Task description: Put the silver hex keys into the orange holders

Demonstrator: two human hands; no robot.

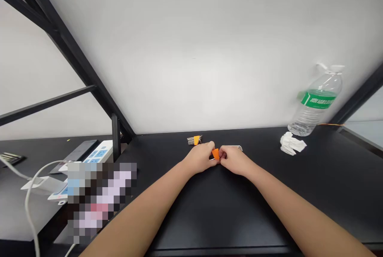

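Observation:
My left hand [201,157] is closed on a small orange hex key holder [216,154], low over the black table. A thin metal piece shows between its fingers at the holder's left side. My right hand [235,159] pinches at the holder's right edge; its fingertips hide what they grip. Just behind my right hand shows the bent end of a silver hex key [240,148]. A second hex key set [196,140], several silver keys in an orange-yellow holder, lies beyond my left hand near the wall.
A clear water bottle [317,99] with a green label stands at the back right, crumpled white tissue [291,144] before it. On the left are a black metal frame [86,71], a white power strip [100,152] and white cables [28,205]. Part of that side is pixelated.

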